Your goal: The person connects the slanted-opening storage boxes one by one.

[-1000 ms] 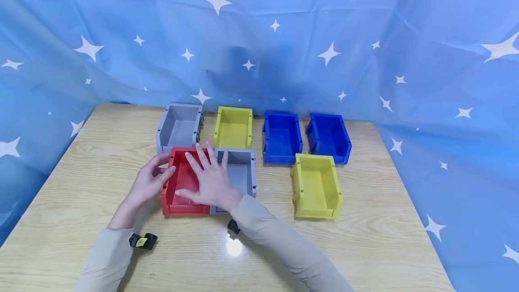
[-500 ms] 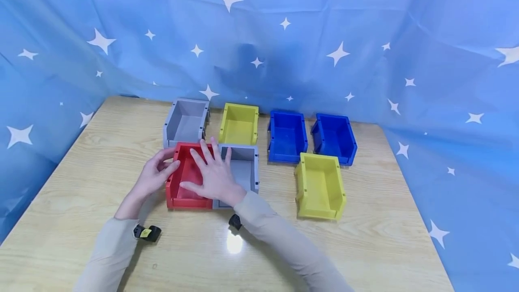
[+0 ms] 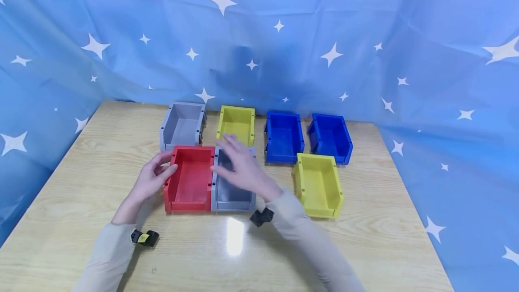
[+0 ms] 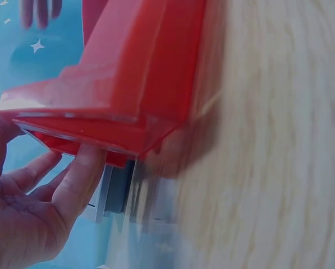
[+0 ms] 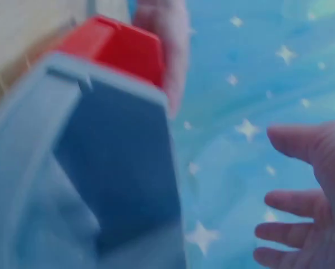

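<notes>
A red storage bin (image 3: pixel 191 181) stands on the table, side by side with a grey storage bin (image 3: pixel 234 197) on its right. My left hand (image 3: pixel 151 178) holds the red bin's left wall, thumb on the rim and fingers outside, as the left wrist view also shows with the hand (image 4: pixel 41 204) at the red wall (image 4: pixel 100 89). Above the grey bin hovers my right hand (image 3: pixel 247 171), fingers extended and holding nothing. In the right wrist view that hand (image 5: pixel 319 207) is apart from the grey bin (image 5: pixel 128 162). Part of the grey bin is hidden beneath it.
Behind stand another grey bin (image 3: pixel 182 123), a yellow bin (image 3: pixel 237 123) and two blue bins (image 3: pixel 284 139), (image 3: pixel 330 136). A second yellow bin (image 3: pixel 318 186) stands at the right. A blue starry curtain (image 3: pixel 275 57) borders the wooden table (image 3: pixel 385 238).
My right hand has lifted off the red and grey bins and moved right, uncovering the inside of the red bin. My left hand stays at the red bin's left wall.
</notes>
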The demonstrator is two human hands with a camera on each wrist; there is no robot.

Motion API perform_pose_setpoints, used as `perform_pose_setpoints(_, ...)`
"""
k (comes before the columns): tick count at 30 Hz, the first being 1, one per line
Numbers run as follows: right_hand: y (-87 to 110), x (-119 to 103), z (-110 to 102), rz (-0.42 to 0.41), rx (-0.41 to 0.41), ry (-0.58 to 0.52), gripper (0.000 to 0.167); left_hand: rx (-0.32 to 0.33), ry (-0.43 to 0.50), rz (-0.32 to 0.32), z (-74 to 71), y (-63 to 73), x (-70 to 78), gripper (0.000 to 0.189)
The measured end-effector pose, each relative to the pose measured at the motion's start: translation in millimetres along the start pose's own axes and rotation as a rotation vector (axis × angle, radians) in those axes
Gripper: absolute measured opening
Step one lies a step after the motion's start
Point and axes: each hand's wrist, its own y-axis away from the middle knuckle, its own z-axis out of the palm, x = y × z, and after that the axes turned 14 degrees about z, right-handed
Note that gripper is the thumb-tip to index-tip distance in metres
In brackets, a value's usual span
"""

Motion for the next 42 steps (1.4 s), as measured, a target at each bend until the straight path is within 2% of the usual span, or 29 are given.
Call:
perform_pose_setpoints(4, 9.5, 31, -23, 0.000, 0.193, -0.110, 0.052, 0.002, -0.014, -0.015, -0.9, 1.6, -0.4, 0.052)
perform_pose_setpoints(8, 21.3, 61, -43, 0.024, 0.327, -0.164, 0.043, 0.001, -0.021, -0.018, -1.2, 2.2, -1.8, 0.053)
perform_pose_setpoints(16, 51.4, 107, -75, 0.140, 0.436, -0.165, 0.039, -0.001, -0.023, -0.009, 1.1, 1.3, -4.3, 0.052)
perform_pose_setpoints(25, 81.6, 152, -90, 0.294, 0.494, -0.094, 0.039, -0.005, -0.042, -0.009, 1.4, 3.3, -3.1, 0.053)
perform_pose_setpoints(33, 105.7, 173, -93, 0.410, 0.497, -0.092, 0.044, -0.002, -0.042, -0.006, 2.2, 2.6, -3.0, 0.053)
perform_pose_setpoints(42, 122.8, 190, -92, 0.564, 0.402, -0.158, 0.044, 0.004, -0.049, -0.005, 2.8, 2.4, -4.4, 0.052)
